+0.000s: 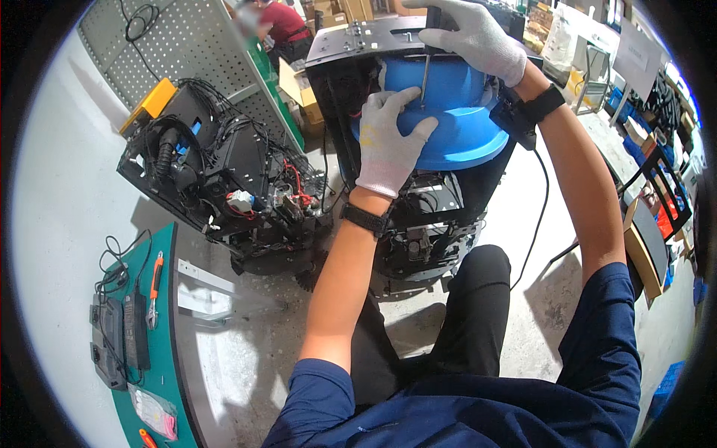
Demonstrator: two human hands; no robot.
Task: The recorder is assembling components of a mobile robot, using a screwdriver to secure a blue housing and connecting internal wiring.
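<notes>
A blue plastic tub (455, 138) with a flared rim sits in the black frame of a machine (351, 46). My gloved right hand (474, 37) grips the dark handle of a screwdriver (426, 84) above the tub. Its metal shaft points down, with the tip at the tub's surface. My gloved left hand (392, 138) lies against the tub's left side, thumb and forefinger spread on either side of the tip. Whether a screw sits under the tip is too small to tell.
At the left stands a second machine (246, 172) with exposed cables. A green-topped table (168, 358) holds an adjustable wrench (155, 291), black power adapters (134, 328) and a bagged item (153, 412). A black cable (544, 201) hangs at the right. Another person (284, 22) is in the background.
</notes>
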